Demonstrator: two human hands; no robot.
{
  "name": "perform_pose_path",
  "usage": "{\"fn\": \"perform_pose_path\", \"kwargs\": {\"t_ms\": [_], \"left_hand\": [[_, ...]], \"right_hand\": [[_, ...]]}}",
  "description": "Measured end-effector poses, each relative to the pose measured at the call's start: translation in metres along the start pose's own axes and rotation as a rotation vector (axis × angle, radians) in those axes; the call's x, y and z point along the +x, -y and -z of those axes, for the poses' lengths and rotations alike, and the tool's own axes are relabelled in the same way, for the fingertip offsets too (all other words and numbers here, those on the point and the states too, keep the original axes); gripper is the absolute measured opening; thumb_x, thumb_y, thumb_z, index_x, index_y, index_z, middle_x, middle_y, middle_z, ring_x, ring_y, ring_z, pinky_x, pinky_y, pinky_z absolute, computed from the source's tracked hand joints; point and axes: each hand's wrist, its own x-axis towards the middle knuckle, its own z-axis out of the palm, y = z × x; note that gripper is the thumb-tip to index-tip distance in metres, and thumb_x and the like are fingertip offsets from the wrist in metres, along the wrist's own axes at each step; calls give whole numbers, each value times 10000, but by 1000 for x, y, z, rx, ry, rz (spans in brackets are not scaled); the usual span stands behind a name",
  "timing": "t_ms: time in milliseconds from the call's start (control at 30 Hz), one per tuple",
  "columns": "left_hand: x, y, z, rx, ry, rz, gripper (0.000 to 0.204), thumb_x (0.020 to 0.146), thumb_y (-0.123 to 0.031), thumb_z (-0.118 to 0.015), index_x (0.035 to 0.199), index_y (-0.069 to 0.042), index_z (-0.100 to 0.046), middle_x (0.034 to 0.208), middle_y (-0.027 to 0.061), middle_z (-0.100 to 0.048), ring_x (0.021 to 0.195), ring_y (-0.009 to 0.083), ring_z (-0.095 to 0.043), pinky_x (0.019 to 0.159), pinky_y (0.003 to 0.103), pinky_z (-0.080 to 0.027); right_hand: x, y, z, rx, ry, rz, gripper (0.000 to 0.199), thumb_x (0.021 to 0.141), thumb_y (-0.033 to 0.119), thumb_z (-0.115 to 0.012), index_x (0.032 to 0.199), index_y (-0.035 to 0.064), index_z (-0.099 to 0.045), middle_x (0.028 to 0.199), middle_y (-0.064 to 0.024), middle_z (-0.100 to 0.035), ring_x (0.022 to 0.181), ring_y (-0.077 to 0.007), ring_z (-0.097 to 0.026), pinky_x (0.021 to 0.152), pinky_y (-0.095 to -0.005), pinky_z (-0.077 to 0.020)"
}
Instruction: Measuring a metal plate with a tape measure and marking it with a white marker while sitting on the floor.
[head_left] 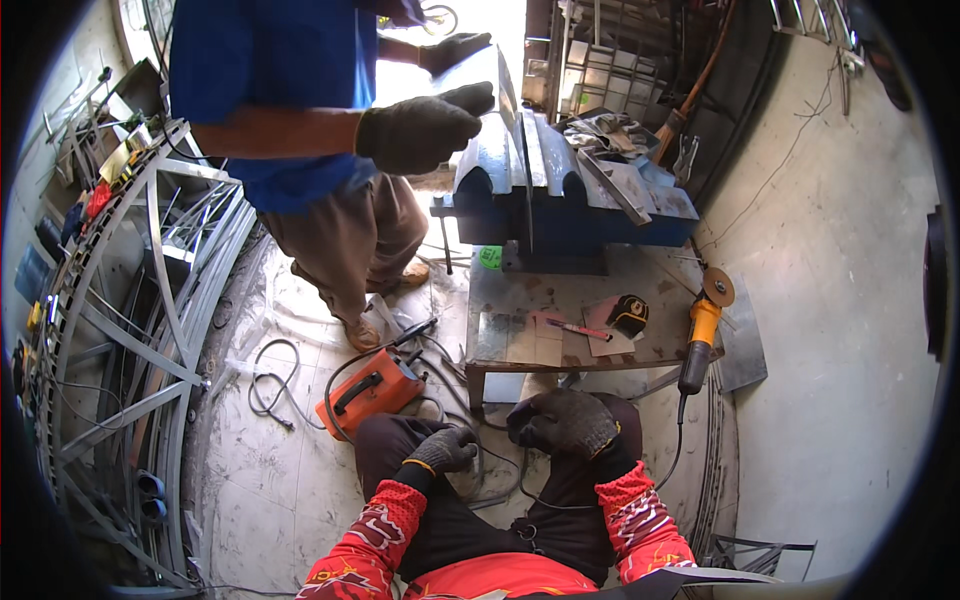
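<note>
In my view, glare whitens the opening (500,32) at top centre; fisheye distortion bows the metal rack (140,344) at left, between dark corners.

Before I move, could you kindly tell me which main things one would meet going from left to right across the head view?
Grey metal rack, orange welding machine, gloved left hand, gloved right hand, black and yellow tape measure, yellow angle grinder.

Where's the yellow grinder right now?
In the head view, the yellow grinder is on the right, at the right end of the low table, between the small black-and-yellow thing and the grey sheet.
</note>
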Motion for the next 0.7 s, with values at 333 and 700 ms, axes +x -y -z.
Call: {"fn": "perform_pose_path", "kwargs": {"t_ms": [333, 700], "left_hand": [[0, -2, 4, 73, 28, -11, 473, 939, -371, -625, 1265, -29, -643, 1219, 257, -694, 1164, 408, -665, 1004, 464, -520], [1, -2, 3, 88, 36, -6, 480, 939, -371, -626, 1276, -30, -642, 1242, 257, -687, 1184, 412, -656, 1015, 464, -516]], "right_hand": [[-2, 6, 5, -6, -21, 15, 373, 876, 353, -653, 1169, 128, -703, 1111, -163, -717, 1042, -370, -689, 917, -492, -540], [-3, 6, 4, -45, -33, -30, 407, 876, 364, -654, 1214, 144, -705, 1155, -161, -718, 1064, -369, -686, 930, -491, -535]]}}
